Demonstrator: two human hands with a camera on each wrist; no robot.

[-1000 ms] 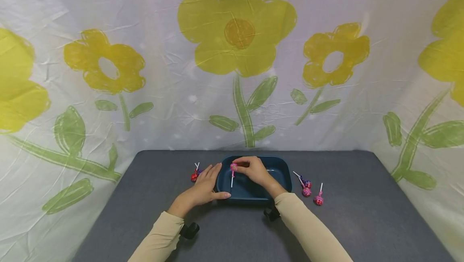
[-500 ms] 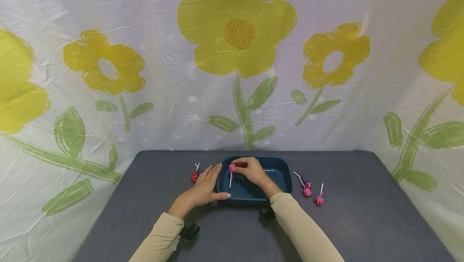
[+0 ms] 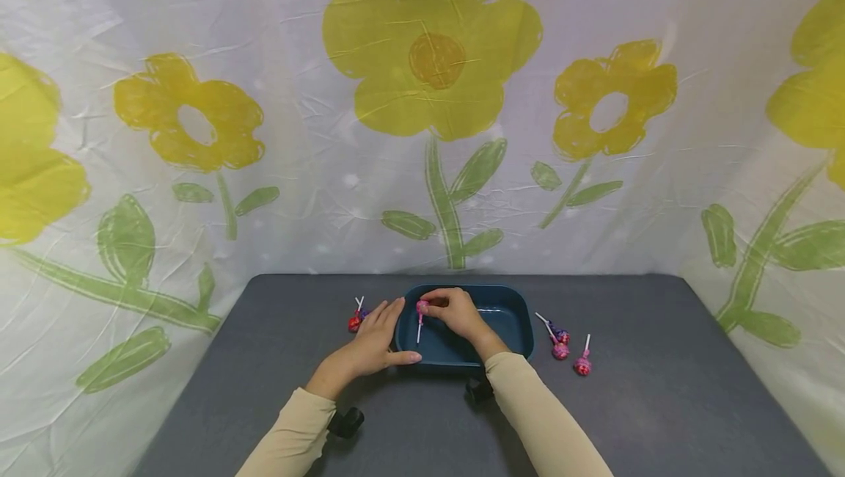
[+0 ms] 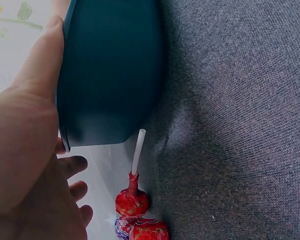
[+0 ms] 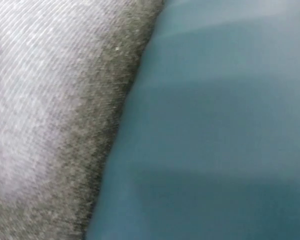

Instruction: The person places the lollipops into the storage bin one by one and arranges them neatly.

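Note:
A dark blue rectangular tray (image 3: 511, 326) stands on the table, with both hands at it. My right hand (image 3: 460, 315) pinches a pink-wrapped lollipop (image 3: 422, 307) by its head over the tray's left part, the white stick pointing down toward the near side. My left hand (image 3: 370, 345) rests along the tray's left end, fingers extended and thumb at the near rim. The left wrist view has the tray wall (image 4: 110, 75) beside that hand, and a red lollipop (image 4: 132, 202) on the table below its fingers. Only tray surface (image 5: 215, 125) and cloth fill the right wrist view; the right fingers are hidden there.
Left of the tray lie red and purple lollipops (image 3: 354, 323), partly behind the left hand. To its right are a purple lollipop (image 3: 562, 335) and two pink ones (image 3: 582, 366). A flower-printed curtain (image 3: 297, 191) hangs behind the grey table (image 3: 647, 403).
The right hand and its lollipop have shifted slightly left over the tray, and the right forearm has swung left. My left hand stays in place.

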